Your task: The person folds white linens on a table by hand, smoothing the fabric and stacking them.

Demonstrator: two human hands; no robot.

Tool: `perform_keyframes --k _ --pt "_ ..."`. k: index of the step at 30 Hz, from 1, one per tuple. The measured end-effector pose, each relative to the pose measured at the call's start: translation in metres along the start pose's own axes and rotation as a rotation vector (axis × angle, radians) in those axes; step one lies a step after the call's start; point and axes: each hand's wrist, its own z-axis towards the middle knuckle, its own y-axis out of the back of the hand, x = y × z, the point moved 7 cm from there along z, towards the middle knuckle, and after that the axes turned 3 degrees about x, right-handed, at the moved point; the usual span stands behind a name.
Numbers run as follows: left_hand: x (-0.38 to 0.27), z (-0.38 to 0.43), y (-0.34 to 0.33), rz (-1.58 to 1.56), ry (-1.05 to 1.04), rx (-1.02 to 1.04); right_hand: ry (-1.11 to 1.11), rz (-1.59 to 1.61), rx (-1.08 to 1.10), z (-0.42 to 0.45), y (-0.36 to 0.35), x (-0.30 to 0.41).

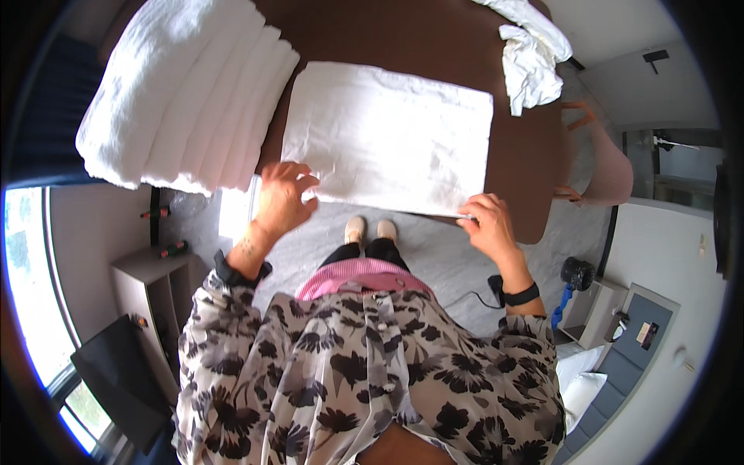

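A white rectangular cloth, slightly creased, lies flat on the brown table in front of me. My left hand is at its near left corner, fingers curled and apart from the thumb; whether they pinch the edge is not clear. At the near right corner, my right hand has the cloth's edge between thumb and fingers. A thick stack of folded white fabric stands left of the cloth. Crumpled white cloth lies at the table's far right.
A pink chair stands beyond the table's right edge. Down at the left are a shelf cabinet and dark bottles. A black bin is on the right, near a bed with white pillows.
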Motion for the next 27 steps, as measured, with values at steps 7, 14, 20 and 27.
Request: perform_keyframes --k 7,14,20,27 --pt "-0.015 0.046 -0.080 0.175 0.002 0.175 0.052 -0.335 0.150 0.075 -0.054 -0.008" --pt "-0.042 0.084 -0.050 0.129 0.075 0.237 -0.061 -0.377 0.080 0.104 0.033 -0.029" --pt "-0.042 0.171 -0.058 0.086 0.289 0.524 -0.326 -0.362 0.277 0.164 0.041 -0.114" --pt "-0.151 0.202 0.050 -1.468 0.145 0.166 -0.598 -0.181 -0.137 0.215 0.137 -0.230"
